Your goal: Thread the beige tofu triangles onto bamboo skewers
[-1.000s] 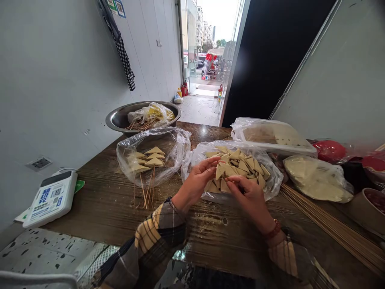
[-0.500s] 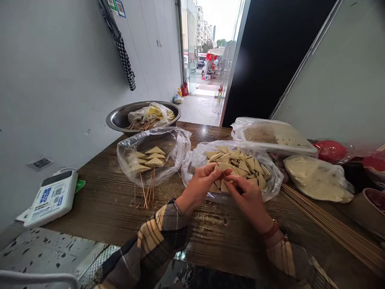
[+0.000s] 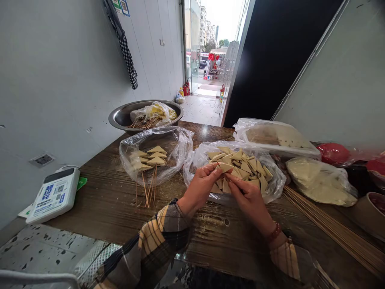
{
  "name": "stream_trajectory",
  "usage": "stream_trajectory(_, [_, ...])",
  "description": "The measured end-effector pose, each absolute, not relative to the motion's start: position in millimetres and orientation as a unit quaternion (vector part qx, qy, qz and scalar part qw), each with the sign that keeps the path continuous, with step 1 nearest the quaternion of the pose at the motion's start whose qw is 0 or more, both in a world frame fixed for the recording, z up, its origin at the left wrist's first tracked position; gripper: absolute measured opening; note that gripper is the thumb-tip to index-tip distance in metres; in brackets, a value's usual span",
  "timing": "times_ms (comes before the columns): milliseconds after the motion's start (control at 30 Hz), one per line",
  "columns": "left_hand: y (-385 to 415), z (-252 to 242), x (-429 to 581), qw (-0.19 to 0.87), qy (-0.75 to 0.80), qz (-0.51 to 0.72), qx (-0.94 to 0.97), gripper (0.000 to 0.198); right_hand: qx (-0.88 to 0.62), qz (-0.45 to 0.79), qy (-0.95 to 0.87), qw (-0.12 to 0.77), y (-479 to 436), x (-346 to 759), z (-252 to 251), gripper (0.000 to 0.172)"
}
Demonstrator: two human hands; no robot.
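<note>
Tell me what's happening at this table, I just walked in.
A person's left hand holds a pale triangular piece, and the right hand is up against it; its exact grip is hidden. Behind them lies a heap of similar triangles. To the left, stacked triangles with sticks poking out sit in an open plastic bag.

Daylight glares through the doorway [image 3: 215, 66] while the tabletop [image 3: 104, 200] stays dimmer.

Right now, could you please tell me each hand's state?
Left hand: closed, pinching a pale triangular piece.
Right hand: closed near that piece's lower edge; exactly what it grips cannot be told.
</note>
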State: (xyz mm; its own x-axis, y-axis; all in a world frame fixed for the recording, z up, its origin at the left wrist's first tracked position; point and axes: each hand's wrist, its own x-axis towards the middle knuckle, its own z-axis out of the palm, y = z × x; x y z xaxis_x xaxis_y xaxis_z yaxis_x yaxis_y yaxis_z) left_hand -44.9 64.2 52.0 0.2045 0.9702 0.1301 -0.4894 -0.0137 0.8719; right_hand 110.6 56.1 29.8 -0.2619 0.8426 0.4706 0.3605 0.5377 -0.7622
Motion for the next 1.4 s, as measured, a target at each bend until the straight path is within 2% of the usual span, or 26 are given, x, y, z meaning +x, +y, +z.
stream_trajectory(667, [65,45,-41,0.645,0.282,0.587,0.401,0.029,-0.408,0.279,-0.739,0.458,57,109,27,0.031])
stream_trajectory(967, [66,46,-44,0.642,0.291,0.593,0.389,0.029,-0.395,0.284,-0.759,0.433,57,110,30,0.036])
stream_trajectory(1400, [63,54,-46,0.641,0.3,0.6,0.372,0.032,-0.38,0.382,-0.75,0.382,53,111,30,0.046])
